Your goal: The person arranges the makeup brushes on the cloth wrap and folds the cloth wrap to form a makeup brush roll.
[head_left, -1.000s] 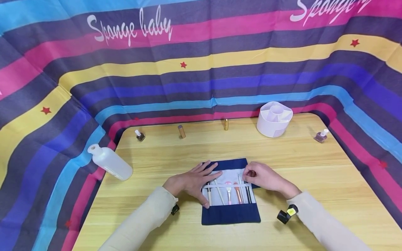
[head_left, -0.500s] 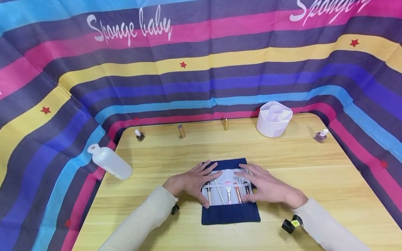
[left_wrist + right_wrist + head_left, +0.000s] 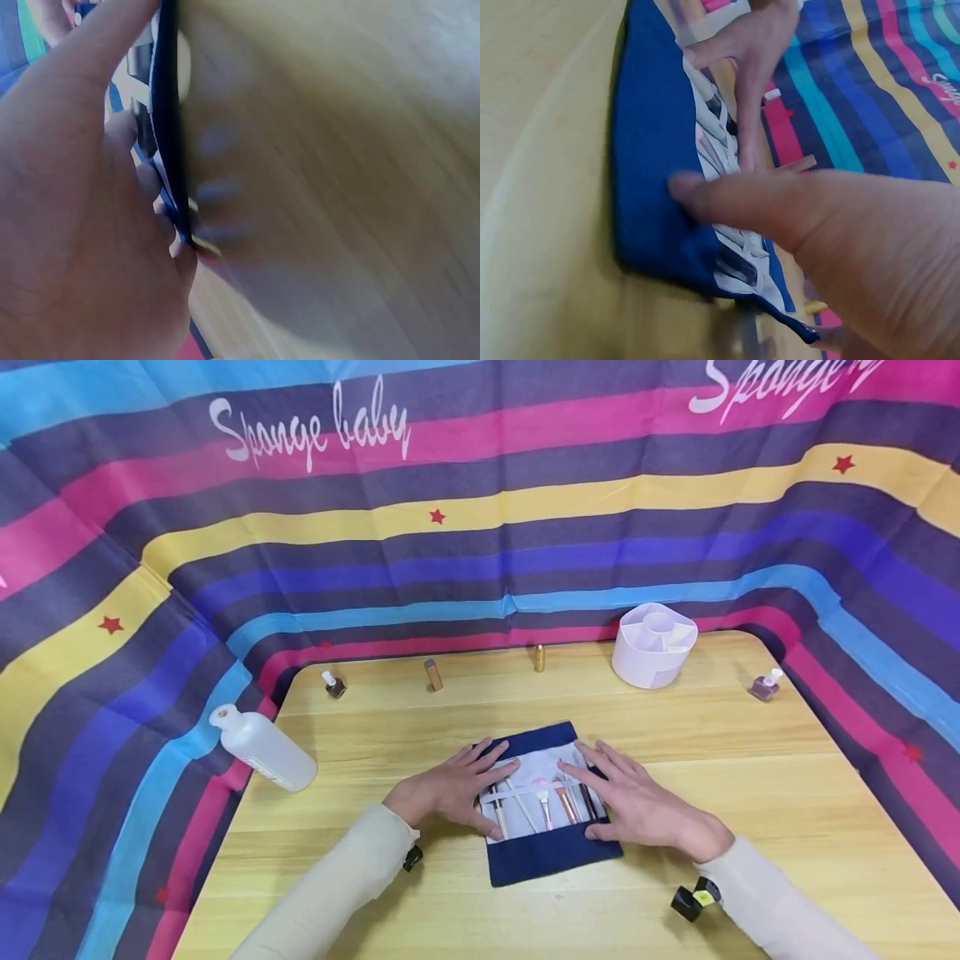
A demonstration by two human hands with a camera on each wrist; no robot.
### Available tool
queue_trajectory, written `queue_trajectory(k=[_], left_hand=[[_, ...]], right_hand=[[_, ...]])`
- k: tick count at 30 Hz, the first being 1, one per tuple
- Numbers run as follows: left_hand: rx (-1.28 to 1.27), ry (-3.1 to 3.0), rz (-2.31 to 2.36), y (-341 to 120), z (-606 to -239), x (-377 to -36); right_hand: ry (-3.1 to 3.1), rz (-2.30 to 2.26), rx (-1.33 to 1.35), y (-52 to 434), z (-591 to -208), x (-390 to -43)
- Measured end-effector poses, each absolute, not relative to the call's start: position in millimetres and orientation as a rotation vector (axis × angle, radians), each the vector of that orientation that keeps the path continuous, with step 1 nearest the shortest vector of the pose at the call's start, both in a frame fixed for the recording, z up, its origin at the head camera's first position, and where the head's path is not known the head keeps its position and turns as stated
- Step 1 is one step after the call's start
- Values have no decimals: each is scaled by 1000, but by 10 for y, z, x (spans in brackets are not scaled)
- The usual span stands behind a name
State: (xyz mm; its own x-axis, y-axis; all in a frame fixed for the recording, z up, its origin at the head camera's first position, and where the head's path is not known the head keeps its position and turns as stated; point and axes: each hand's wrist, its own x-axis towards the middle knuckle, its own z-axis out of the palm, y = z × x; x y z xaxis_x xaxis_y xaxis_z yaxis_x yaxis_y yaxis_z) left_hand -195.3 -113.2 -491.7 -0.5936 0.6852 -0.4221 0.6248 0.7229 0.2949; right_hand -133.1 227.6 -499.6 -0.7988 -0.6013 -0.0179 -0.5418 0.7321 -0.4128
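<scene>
A navy fabric brush roll (image 3: 551, 853) lies unrolled on the wooden table (image 3: 750, 760), with several makeup brushes (image 3: 544, 804) tucked under a white elastic band on its pale lining. My left hand (image 3: 457, 785) lies flat on the roll's left edge, fingers spread and straight. My right hand (image 3: 633, 797) presses flat on the right side, its thumb on the navy lower flap (image 3: 652, 165). In the left wrist view the roll's dark edge (image 3: 169, 135) runs beside my palm. The brushes (image 3: 716, 142) show beside my thumb in the right wrist view.
A white plastic bottle (image 3: 262, 748) lies at the table's left edge. Along the back stand a small nail polish bottle (image 3: 333, 682), two gold tubes (image 3: 433, 674) (image 3: 539, 657), a white round organizer (image 3: 655, 645) and another polish bottle (image 3: 766, 684). Striped cloth walls surround the table.
My right hand went from pinching at the roll's top right to lying flat on it. Both hands have pushed the roll slightly away and turned it a little.
</scene>
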Motion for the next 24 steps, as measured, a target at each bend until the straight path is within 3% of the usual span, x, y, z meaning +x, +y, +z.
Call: queue_trajectory(k=[15,24], left_hand=[[1043,2808,-7,-1273,-4902,-1887],[1030,2679,167,-1386,-4857,-1776]], right_hand=[[3247,-336,-1072,2239,-5182,-1871],[3087,-298,-948,2146,-5051,-1840]])
